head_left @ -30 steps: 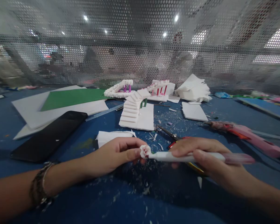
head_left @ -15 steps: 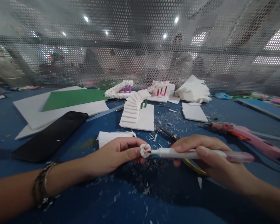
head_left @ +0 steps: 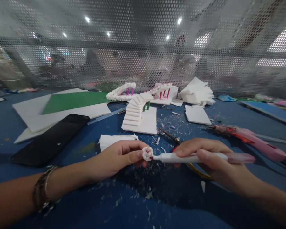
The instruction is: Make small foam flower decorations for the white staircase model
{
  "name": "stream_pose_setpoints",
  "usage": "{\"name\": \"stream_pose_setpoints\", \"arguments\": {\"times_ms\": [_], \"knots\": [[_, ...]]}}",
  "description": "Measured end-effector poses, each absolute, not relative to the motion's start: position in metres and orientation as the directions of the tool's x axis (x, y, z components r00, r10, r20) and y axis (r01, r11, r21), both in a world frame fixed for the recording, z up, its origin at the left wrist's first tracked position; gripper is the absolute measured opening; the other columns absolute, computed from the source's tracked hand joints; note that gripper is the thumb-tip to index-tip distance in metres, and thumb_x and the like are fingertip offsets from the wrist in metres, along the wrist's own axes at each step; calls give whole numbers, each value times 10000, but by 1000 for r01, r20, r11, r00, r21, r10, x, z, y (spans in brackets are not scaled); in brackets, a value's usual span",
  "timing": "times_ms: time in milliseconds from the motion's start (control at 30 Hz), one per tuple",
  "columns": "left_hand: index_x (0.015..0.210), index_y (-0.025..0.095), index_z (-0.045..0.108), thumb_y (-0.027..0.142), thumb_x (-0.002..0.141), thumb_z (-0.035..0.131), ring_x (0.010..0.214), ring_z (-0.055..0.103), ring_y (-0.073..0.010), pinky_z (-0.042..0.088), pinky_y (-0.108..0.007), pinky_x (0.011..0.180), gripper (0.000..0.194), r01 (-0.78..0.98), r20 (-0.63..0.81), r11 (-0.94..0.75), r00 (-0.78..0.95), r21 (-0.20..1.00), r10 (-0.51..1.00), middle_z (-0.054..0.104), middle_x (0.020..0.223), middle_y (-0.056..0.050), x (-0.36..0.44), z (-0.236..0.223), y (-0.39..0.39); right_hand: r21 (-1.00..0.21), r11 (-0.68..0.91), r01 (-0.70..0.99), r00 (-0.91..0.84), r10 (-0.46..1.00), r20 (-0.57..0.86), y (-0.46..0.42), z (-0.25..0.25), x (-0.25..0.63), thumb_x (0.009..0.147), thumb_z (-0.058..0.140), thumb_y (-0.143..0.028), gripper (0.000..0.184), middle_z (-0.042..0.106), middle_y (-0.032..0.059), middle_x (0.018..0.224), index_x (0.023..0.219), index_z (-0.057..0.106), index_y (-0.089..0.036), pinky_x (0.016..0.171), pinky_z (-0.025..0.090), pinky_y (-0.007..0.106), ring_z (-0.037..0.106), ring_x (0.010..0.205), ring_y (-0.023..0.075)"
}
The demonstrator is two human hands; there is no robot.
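Between thumb and fingers, my left hand [head_left: 120,156] pinches a small white rose-like flower [head_left: 147,152] with dark red marks on its face. My right hand [head_left: 207,159] is closed round a white marker [head_left: 169,157] with a pinkish rear end. The marker lies nearly level, its dark red tip touching the flower's right edge. Scissors [head_left: 168,135] with a yellow and red handle lie partly hidden under my right hand. Just behind my left hand is a folded white piece [head_left: 116,140], perhaps paper or foam.
A white model staircase [head_left: 132,119] stands ahead, with two other small models behind it. A black phone [head_left: 52,140] and green sheet [head_left: 73,101] lie left. A pink glue gun [head_left: 257,141] lies right. Scraps litter the blue table [head_left: 133,203]; a perforated metal screen [head_left: 143,60] rises behind.
The marker's tip has shifted slightly down along the flower's right edge, and my right hand has moved a little left. The flower has turned slightly in my left hand.
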State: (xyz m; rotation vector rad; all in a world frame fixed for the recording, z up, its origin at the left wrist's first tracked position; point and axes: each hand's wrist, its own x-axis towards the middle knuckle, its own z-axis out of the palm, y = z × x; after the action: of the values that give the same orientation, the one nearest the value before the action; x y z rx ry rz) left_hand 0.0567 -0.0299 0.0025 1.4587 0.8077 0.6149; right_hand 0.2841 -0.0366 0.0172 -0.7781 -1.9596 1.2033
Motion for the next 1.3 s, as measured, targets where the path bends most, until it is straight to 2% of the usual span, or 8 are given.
{"name": "stream_pose_setpoints", "arguments": {"times_ms": [133, 267, 367, 467, 733, 900, 1100, 1300], "knots": [[700, 160, 526, 299, 770, 503, 573, 400, -81, 318, -176, 583, 157, 93, -101, 55, 614, 994, 783, 473, 599, 50, 57, 2, -31, -916, 389, 99, -581, 770, 264, -35, 16, 285, 829, 449, -333, 205, 669, -1, 798, 899, 635, -285, 726, 433, 236, 592, 790, 130], [691, 159, 525, 278, 777, 496, 575, 397, -75, 319, -170, 590, 149, 73, -90, 56, 633, 996, 769, 471, 603, 53, 57, 2, -30, -921, 375, 107, -563, 786, 255, -36, 16, 284, 828, 438, -351, 232, 666, 10, 751, 853, 651, -261, 658, 439, 236, 602, 738, 140], [726, 165, 533, 273, 782, 492, 578, 401, -73, 318, -167, 585, 128, 62, -86, 60, 632, 996, 770, 478, 616, 53, 57, 1, -29, -908, 402, 120, -563, 781, 271, -37, 17, 284, 831, 441, -335, 216, 662, 3, 812, 882, 641, -272, 705, 426, 232, 595, 784, 132], [706, 161, 531, 273, 778, 498, 585, 406, -74, 320, -168, 593, 137, 72, -84, 50, 633, 996, 769, 482, 622, 50, 57, 1, -29, -910, 395, 126, -586, 770, 252, -38, 17, 285, 836, 439, -325, 211, 659, -7, 787, 865, 643, -280, 714, 425, 219, 591, 790, 123], [693, 162, 533, 320, 751, 523, 580, 417, -85, 327, -187, 586, 169, 98, -100, 48, 633, 994, 767, 483, 610, 47, 58, 3, -31, -910, 393, 136, -588, 771, 245, -37, 18, 285, 840, 417, -353, 257, 663, 25, 729, 872, 639, -227, 686, 442, 255, 601, 748, 151], [730, 164, 547, 318, 754, 527, 584, 419, -82, 326, -184, 586, 157, 68, -91, 62, 636, 996, 766, 491, 618, 47, 58, 3, -32, -898, 420, 129, -588, 762, 272, -38, 19, 284, 843, 413, -353, 237, 660, 16, 780, 919, 610, -245, 715, 439, 256, 597, 772, 141], [754, 171, 560, 355, 725, 555, 593, 434, -92, 332, -197, 585, 186, 75, -93, 59, 625, 995, 775, 514, 634, 39, 56, 1, -32, -887, 424, 185, -586, 772, 247, -38, 24, 288, 837, 409, -375, 275, 653, 40, 737, 863, 637, -224, 668, 456, 278, 606, 750, 177], [736, 171, 564, 335, 726, 561, 589, 429, -85, 330, -188, 585, 164, 48, -81, 66, 623, 997, 778, 516, 624, 45, 57, 1, -30, -855, 495, 157, -612, 728, 309, -38, 23, 288, 846, 408, -339, 235, 651, 26, 768, 928, 611, -253, 693, 458, 259, 589, 822, 167]]}}
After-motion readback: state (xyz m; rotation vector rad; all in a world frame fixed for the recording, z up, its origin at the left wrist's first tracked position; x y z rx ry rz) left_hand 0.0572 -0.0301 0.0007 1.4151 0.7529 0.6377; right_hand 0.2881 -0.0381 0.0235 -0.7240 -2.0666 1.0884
